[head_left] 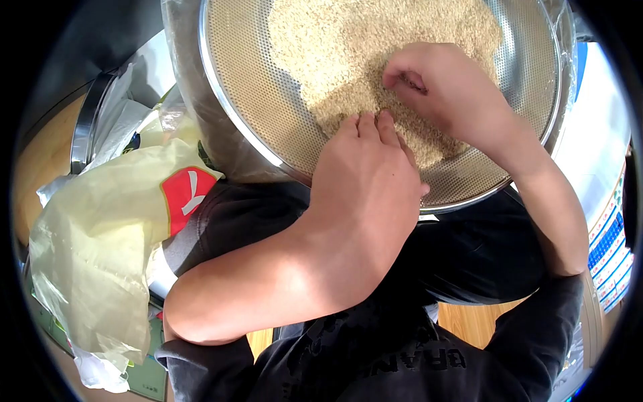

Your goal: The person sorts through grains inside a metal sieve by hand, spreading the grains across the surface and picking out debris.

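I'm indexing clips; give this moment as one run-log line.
left hand: fingertips at grain | right hand: fingers curled, at grain | grain: spread in round metal sieve | left side: plastic bag

Left hand [368, 164] extended, right hand [439, 84] curled

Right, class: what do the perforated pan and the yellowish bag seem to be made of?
The perforated pan looks like shiny metal, probably stainless steel: its rim throws bright reflections. The yellowish bag seems thin, glossy plastic, being crinkled and slightly see-through.
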`<act>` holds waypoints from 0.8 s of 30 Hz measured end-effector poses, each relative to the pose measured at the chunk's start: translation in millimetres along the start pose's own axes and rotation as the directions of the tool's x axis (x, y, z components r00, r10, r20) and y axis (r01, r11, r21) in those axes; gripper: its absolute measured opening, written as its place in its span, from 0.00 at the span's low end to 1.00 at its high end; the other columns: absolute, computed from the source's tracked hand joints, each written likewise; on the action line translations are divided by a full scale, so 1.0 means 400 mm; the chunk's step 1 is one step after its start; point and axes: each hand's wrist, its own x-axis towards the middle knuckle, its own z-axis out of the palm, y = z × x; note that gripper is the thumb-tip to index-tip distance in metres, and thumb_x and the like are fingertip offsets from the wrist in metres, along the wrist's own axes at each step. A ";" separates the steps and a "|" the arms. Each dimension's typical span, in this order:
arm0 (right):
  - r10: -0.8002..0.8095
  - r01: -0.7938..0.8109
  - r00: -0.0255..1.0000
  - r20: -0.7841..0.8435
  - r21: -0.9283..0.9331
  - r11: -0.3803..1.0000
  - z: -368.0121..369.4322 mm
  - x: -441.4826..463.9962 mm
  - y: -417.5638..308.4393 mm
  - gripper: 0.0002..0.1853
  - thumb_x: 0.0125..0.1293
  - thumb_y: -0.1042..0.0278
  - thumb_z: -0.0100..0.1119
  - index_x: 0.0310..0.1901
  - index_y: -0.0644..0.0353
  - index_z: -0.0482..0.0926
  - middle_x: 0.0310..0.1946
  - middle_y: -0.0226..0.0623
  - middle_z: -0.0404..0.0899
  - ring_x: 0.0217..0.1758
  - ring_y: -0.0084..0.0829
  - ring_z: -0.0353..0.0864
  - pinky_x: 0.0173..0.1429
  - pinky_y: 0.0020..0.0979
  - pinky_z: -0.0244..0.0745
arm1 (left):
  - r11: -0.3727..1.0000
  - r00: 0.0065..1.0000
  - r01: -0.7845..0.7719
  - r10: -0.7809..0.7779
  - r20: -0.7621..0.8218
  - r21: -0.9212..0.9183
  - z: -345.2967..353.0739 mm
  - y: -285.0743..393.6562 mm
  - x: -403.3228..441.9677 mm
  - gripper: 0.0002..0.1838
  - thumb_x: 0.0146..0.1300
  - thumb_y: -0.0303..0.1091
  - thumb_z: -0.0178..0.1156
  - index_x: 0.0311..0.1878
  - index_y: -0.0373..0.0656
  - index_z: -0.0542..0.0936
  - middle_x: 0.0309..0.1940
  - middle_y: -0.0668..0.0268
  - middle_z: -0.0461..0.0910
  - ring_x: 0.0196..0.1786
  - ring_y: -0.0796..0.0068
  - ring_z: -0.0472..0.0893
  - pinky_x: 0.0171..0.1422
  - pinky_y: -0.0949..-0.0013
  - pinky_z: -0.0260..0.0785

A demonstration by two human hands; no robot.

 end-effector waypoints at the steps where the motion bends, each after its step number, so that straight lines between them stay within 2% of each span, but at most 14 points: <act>1: -0.028 0.027 0.999 -0.018 -0.063 0.998 0.008 0.000 0.001 0.06 0.68 0.71 0.67 0.43 0.62 0.87 0.36 0.46 0.88 0.42 0.49 0.90 0.49 0.45 0.86 | 1.000 1.000 -0.002 0.002 -0.012 -0.001 0.000 -0.001 -0.001 0.30 0.78 0.52 0.59 0.61 0.30 0.84 0.65 0.46 0.84 0.70 0.55 0.82 0.77 0.58 0.70; 3: -0.032 0.030 0.999 -0.023 -0.102 0.994 0.011 0.000 -0.005 0.06 0.67 0.71 0.68 0.42 0.62 0.88 0.36 0.46 0.88 0.43 0.48 0.90 0.50 0.45 0.87 | 1.000 1.000 -0.005 0.005 -0.023 -0.002 -0.012 0.002 0.004 0.29 0.77 0.52 0.60 0.60 0.30 0.85 0.64 0.46 0.85 0.69 0.55 0.83 0.77 0.58 0.70; 5: -0.038 0.034 0.999 -0.028 -0.142 0.989 0.012 -0.002 -0.008 0.05 0.67 0.70 0.69 0.41 0.61 0.88 0.36 0.46 0.89 0.44 0.48 0.91 0.51 0.45 0.87 | 0.999 0.963 0.023 -0.033 0.269 0.043 -0.049 0.010 0.015 0.33 0.86 0.53 0.47 0.75 0.33 0.75 0.78 0.49 0.73 0.80 0.55 0.72 0.85 0.57 0.60; 11: -0.041 0.032 0.998 -0.038 -0.202 0.979 0.014 -0.004 -0.010 0.05 0.68 0.69 0.71 0.41 0.60 0.88 0.36 0.45 0.89 0.45 0.46 0.92 0.51 0.44 0.89 | 0.999 0.960 0.029 -0.038 0.278 0.034 -0.049 0.011 0.015 0.33 0.86 0.53 0.46 0.75 0.33 0.75 0.79 0.49 0.73 0.81 0.55 0.72 0.85 0.58 0.60; 24: -0.034 0.018 0.998 -0.052 -0.273 0.962 0.034 0.001 -0.015 0.05 0.67 0.67 0.68 0.37 0.58 0.89 0.35 0.45 0.90 0.42 0.46 0.92 0.47 0.44 0.90 | 0.999 0.956 0.026 -0.036 0.291 0.038 -0.050 0.014 0.018 0.33 0.87 0.53 0.44 0.75 0.33 0.76 0.79 0.49 0.72 0.81 0.55 0.72 0.85 0.57 0.59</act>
